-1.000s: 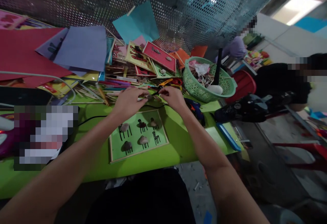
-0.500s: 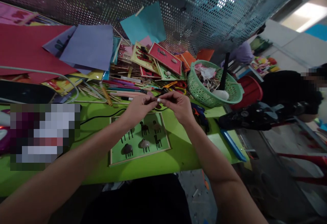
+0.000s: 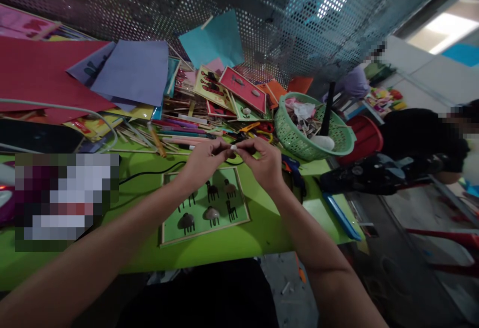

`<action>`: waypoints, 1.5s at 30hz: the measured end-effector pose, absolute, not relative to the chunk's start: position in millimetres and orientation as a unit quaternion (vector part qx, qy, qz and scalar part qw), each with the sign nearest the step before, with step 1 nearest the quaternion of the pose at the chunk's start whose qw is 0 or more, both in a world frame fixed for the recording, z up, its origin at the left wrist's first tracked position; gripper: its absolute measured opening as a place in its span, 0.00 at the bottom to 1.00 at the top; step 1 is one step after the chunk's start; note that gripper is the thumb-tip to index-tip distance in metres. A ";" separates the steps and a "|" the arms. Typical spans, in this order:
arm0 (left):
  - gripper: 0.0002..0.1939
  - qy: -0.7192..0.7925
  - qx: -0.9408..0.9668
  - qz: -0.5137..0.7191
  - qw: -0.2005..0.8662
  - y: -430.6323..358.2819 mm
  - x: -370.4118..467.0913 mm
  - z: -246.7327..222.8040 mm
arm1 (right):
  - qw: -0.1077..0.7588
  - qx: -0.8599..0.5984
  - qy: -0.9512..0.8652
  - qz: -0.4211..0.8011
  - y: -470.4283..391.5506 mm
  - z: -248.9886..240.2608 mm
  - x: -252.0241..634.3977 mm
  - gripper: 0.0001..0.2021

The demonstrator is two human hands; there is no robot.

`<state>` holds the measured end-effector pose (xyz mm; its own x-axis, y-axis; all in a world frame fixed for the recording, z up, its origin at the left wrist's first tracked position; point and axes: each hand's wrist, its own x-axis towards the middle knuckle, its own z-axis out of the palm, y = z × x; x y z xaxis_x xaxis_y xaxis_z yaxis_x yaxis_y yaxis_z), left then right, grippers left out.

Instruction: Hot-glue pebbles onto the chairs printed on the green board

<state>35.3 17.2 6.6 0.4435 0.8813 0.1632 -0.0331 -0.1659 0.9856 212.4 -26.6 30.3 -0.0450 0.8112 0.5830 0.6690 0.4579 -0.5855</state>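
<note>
Since a second ago the two hands, then a little apart, have come together at a small pale piece (image 3: 233, 147), held up between them.
The left hand (image 3: 204, 162) has its thumb and forefinger closed on the piece from one side, and the right hand (image 3: 265, 162) pinches it from the other; the fingertips of the two hands nearly meet, covering most of it, so its shape cannot be told. The right hand's remaining fingers are bent, and the left's are partly hidden. The piece is above the green table (image 3: 262, 236), just beyond the far edge of a framed green picture (image 3: 199, 201) bearing dark-legged figures. To the right of the right hand lies a blue-and-black tool (image 3: 294, 167), with a green basket (image 3: 294, 141) behind it.
</note>
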 end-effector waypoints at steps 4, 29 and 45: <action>0.18 0.314 0.593 0.449 0.590 15.6 39.8 4.8 | 0.454 -0.540 -0.707 0.060 -28.3 26.7 209.0 0.05; 0.22 0.288 0.534 0.431 0.668 12.0 40.9 6.6 | 0.359 -0.509 -0.768 -0.149 -32.4 26.5 207.9 0.08; 0.21 0.296 0.525 0.432 0.671 17.4 38.6 7.4 | 0.425 -0.506 -0.750 0.034 -33.9 34.9 210.7 0.05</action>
<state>38.6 17.4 7.4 0.4512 0.8906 0.0566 -0.2692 0.0753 0.9601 210.7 -33.9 34.9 -0.1268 0.7883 0.6021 0.7297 0.4853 -0.4817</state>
